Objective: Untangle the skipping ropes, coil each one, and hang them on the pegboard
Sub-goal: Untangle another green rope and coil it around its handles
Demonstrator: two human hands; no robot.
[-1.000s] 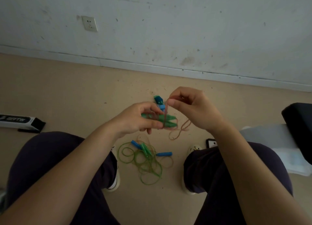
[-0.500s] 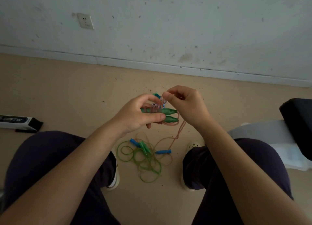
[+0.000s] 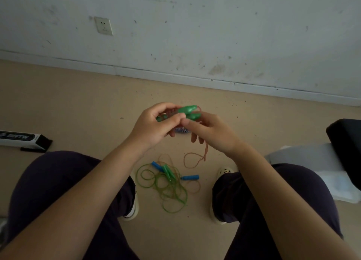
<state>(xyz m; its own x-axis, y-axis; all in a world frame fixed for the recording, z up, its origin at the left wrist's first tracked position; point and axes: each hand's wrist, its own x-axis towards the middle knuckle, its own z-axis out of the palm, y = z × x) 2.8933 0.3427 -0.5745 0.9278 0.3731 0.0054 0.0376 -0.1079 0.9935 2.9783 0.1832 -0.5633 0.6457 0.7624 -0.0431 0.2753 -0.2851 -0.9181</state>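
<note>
Head view — the only one. The left hand [image 3: 154, 125] has its fingers curled round a pair of green handles [image 3: 188, 112], held side by side with their long axis running left to right; the tapered ends stick out to the right of the grip, toward the right hand [image 3: 213, 132]. The right hand sits just beside those ends, thumb touching or nearly touching the left thumb, its other fingers loosely bent below. Whether it actually pinches the brownish rope [image 3: 205, 152] that trails down from under it I cannot tell — the strand passes behind the fingers and hangs toward the floor [image 3: 78, 103], ending in a loose loop to the right of the pile. Some of that rope looks wound round the handles inside the left grip. A small blue-and-white patterned piece [image 3: 181, 130] shows between the two hands, below the handles; what it is I cannot make out.

On the floor between the shoes, nearer the person, lies the tangle [image 3: 166, 185]: green rope in many loops, with two blue handles [image 3: 189, 177] and a green one in it, thin brownish loops mixed in.

My reading: coiling of the held rope is under way, with the slack lying down and to the right of the handles, so the right hand is the one placed to gather it. The pile looks untouched, and no pegboard is in sight.
</note>
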